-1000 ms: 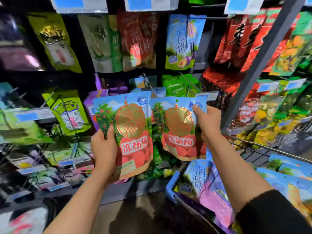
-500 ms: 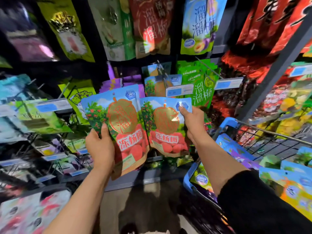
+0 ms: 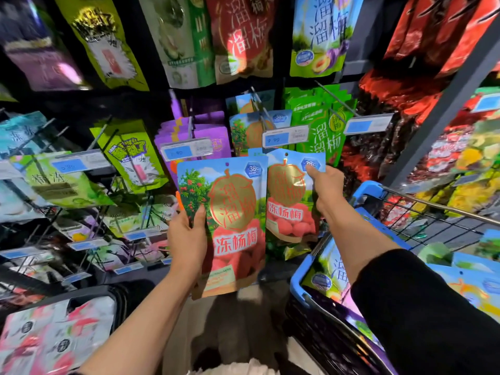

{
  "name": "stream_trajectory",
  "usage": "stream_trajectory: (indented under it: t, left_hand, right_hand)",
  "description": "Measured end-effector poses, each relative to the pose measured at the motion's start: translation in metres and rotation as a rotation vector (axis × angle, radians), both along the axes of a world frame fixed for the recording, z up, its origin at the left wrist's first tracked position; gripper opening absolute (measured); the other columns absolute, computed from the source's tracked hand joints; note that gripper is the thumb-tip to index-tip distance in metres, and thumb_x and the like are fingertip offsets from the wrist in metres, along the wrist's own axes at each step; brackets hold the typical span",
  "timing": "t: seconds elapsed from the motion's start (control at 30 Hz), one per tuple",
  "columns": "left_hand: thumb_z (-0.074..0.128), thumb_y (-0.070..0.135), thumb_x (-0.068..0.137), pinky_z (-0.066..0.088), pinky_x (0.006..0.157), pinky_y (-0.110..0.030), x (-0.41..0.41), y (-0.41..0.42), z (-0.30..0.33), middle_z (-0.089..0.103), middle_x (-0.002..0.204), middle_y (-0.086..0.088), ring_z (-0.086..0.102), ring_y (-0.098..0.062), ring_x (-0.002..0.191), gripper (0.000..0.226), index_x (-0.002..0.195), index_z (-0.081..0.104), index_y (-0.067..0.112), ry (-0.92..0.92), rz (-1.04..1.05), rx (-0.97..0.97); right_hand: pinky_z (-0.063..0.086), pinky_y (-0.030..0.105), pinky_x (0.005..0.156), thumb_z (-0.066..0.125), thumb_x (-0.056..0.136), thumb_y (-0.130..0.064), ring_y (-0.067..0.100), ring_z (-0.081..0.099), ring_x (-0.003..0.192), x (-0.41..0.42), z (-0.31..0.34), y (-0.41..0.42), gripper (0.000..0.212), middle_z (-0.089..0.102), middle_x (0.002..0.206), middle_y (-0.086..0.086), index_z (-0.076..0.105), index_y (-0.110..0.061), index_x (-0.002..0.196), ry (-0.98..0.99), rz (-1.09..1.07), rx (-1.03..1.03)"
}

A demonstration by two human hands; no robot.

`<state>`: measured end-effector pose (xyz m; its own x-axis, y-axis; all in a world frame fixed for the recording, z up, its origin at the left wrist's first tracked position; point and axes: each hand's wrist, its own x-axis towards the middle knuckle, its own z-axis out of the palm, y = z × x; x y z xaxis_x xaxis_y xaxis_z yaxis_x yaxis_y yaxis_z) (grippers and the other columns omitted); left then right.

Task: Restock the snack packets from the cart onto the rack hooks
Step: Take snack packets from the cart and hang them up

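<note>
Two matching snack packets, blue sky tops, gold fruit emblem, red fruit at the bottom, held up side by side in front of the rack. Near packet (image 3: 232, 226) at centre frame, upright, tilted slightly; its lower left edge is gripped by the left hand (image 3: 186, 239), thumb lying across the front face, fingers hidden behind. Far packet (image 3: 293, 196) just at 3 o'clock of the first, its left edge tucked behind the near one. The right hand (image 3: 326, 189) pinches it at the upper right corner, thumb on the front by the blue badge, other fingers curled behind. Hang hole at the top of each packet shows; neither is on a hook.

At 12 o'clock of the far packet, a rack hook (image 3: 259, 104) carries more packets of the same print (image 3: 243, 131), with a price tag (image 3: 285, 136) at its tip. Purple packets (image 3: 205, 131) hang at 11 o'clock, green packets (image 3: 322, 131) at 1 o'clock. Upper row: yellow-green, white-green, red and blue-green packets, partly blurred. Red packets (image 3: 405, 104) fill the 2 o'clock area beyond a grey upright post (image 3: 443, 109).

Cart (image 3: 297, 280) at 4 o'clock, blue rim, wire sides, with more packets inside. A black sleeve (image 3: 422, 307) covers the right upper arm; the forearm is bare.
</note>
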<state>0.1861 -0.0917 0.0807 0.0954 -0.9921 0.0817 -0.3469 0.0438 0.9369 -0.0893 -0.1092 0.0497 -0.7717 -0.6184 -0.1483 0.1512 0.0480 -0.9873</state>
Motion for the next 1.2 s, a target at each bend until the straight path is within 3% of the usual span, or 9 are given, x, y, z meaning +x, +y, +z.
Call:
stream_trajectory:
  t: [0.1,0.2,0.33,0.47,0.57,0.7,0.9,1.07,1.2]
  left_hand:
    - [0.055,0.020,0.096,0.015,0.053,-0.034,-0.006,0.004,-0.001,0.020,0.058,0.000,0.019,-0.015,0.053,0.048,0.059,0.024,0.016,-0.056,-0.015,0.007]
    - [0.054,0.021,0.097,0.015,0.054,-0.033,-0.009,0.004,-0.005,0.020,0.058,-0.001,0.019,-0.016,0.054,0.046,0.061,0.026,0.014,-0.071,-0.030,0.011]
    - [0.053,0.025,0.097,0.019,0.057,-0.034,-0.007,0.000,-0.011,0.024,0.060,-0.005,0.023,-0.018,0.056,0.039,0.069,0.041,0.001,-0.070,-0.032,0.023]
    - [0.053,0.020,0.097,0.017,0.053,-0.033,-0.012,0.007,-0.004,0.023,0.057,-0.001,0.021,-0.015,0.052,0.043,0.060,0.031,0.013,-0.079,-0.017,0.016]
    - [0.052,0.017,0.098,0.016,0.049,-0.028,-0.018,0.014,0.003,0.021,0.056,0.001,0.026,-0.010,0.047,0.045,0.059,0.027,0.020,-0.089,-0.009,0.006]
    - [0.051,0.012,0.098,0.023,0.041,-0.020,-0.024,0.017,0.002,0.036,0.039,0.006,0.036,-0.002,0.037,0.046,0.058,0.029,0.023,-0.075,-0.018,-0.011]
    - [0.057,0.018,0.095,0.020,0.052,-0.033,-0.026,0.009,-0.016,0.029,0.046,0.008,0.028,-0.010,0.044,0.046,0.056,0.033,0.021,-0.084,0.018,0.008]
    - [0.053,0.016,0.097,0.023,0.048,-0.026,-0.029,0.012,-0.019,0.043,0.039,0.017,0.038,-0.001,0.041,0.039,0.060,0.040,0.018,-0.062,-0.006,0.010]
    - [0.053,0.015,0.097,0.020,0.046,-0.022,-0.031,0.014,-0.021,0.030,0.047,0.006,0.033,-0.003,0.041,0.044,0.059,0.032,0.017,-0.062,0.016,0.002]
  right_hand:
    - [0.028,0.020,0.045,0.065,0.088,-0.004,0.002,0.032,0.039,-0.008,0.002,-0.005,0.040,0.043,0.047,-0.007,0.043,-0.006,0.055,0.030,0.020,0.001]
    - [0.036,0.021,0.044,0.066,0.088,-0.005,0.002,0.047,0.045,-0.010,0.008,-0.012,0.008,0.056,0.057,-0.004,0.064,-0.003,0.081,0.032,0.074,-0.028]
    - [0.047,0.016,0.051,0.064,0.089,-0.003,-0.003,0.059,0.051,-0.016,0.008,-0.026,0.003,0.065,0.054,-0.018,0.066,-0.005,0.087,0.009,0.113,-0.098]
    - [0.045,0.021,0.057,0.066,0.089,-0.006,0.005,0.057,0.058,-0.020,0.010,-0.038,0.007,0.065,0.071,-0.004,0.066,-0.010,0.083,0.031,0.120,-0.103]
    - [0.047,0.030,0.067,0.066,0.089,-0.006,0.017,0.059,0.075,-0.023,0.005,-0.043,0.008,0.067,0.087,0.008,0.068,-0.011,0.083,0.074,0.137,-0.088]
    - [0.048,0.034,0.071,0.066,0.088,-0.006,0.018,0.059,0.080,-0.024,-0.004,-0.048,0.007,0.070,0.100,0.025,0.070,-0.003,0.092,0.068,0.145,-0.105]
    - [0.045,0.033,0.066,0.063,0.084,0.000,0.019,0.055,0.075,-0.028,-0.003,-0.065,0.013,0.068,0.086,0.020,0.071,0.002,0.094,0.066,0.155,-0.092]
    - [0.046,0.030,0.066,0.063,0.086,0.000,0.017,0.057,0.073,-0.029,-0.010,-0.062,0.009,0.065,0.082,0.007,0.070,-0.004,0.090,0.057,0.186,-0.134]
    - [0.046,0.028,0.064,0.063,0.085,-0.001,0.016,0.057,0.067,-0.032,-0.015,-0.066,0.016,0.066,0.068,-0.005,0.069,-0.014,0.079,0.071,0.189,-0.142]
